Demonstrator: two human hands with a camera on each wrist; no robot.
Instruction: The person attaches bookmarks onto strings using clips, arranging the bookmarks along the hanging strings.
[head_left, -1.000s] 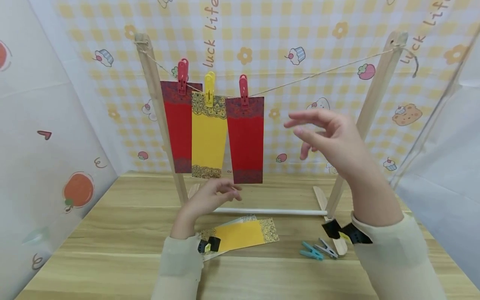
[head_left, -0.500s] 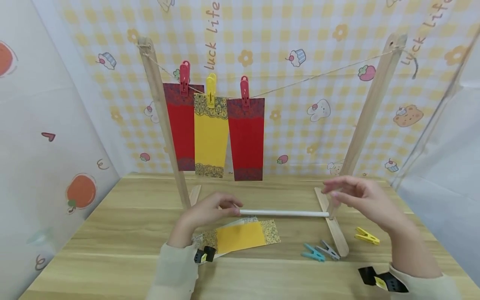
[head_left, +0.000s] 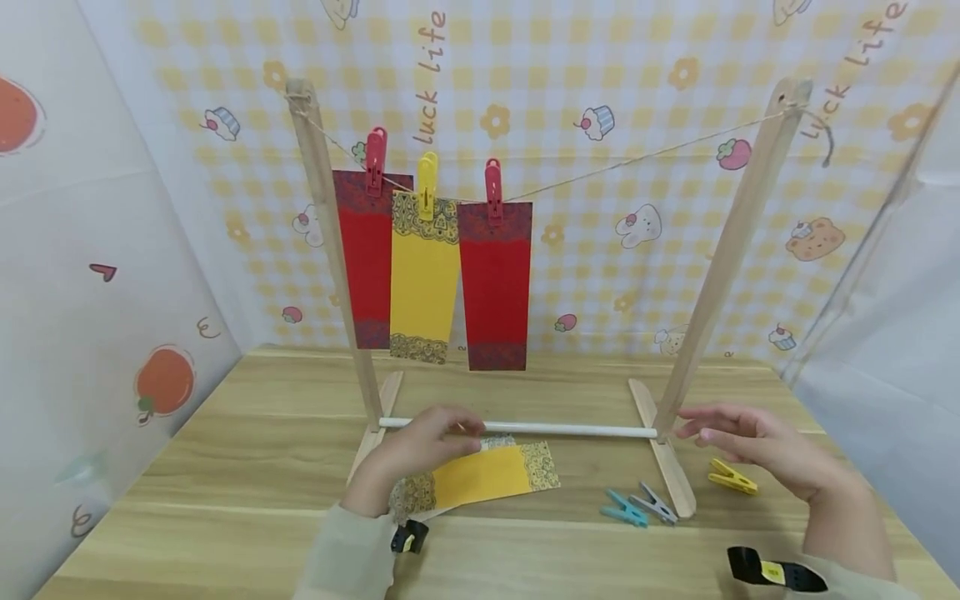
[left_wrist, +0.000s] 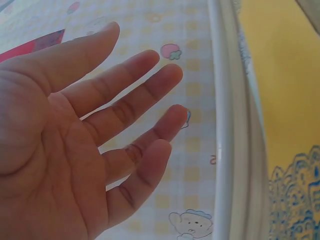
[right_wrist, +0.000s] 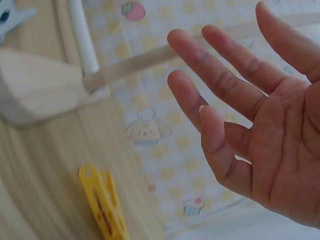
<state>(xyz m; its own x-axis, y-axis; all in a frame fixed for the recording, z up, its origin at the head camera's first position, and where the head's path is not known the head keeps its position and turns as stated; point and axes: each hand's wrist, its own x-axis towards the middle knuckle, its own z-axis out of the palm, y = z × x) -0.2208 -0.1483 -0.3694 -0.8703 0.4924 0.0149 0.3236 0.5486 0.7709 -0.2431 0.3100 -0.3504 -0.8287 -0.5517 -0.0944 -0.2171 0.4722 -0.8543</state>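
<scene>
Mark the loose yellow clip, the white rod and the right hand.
Loose yellow clip (head_left: 735, 478): head view, middle of body.
White rod (head_left: 570, 429): head view, exposed right stretch.
Right hand (head_left: 765, 446): head view, its middle.

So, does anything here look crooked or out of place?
Mildly: the string sags unevenly, its three cards bunched toward the left post. A loose yellow clip lies outside the stand's foot, apart from the blue clip and grey clip.
</scene>
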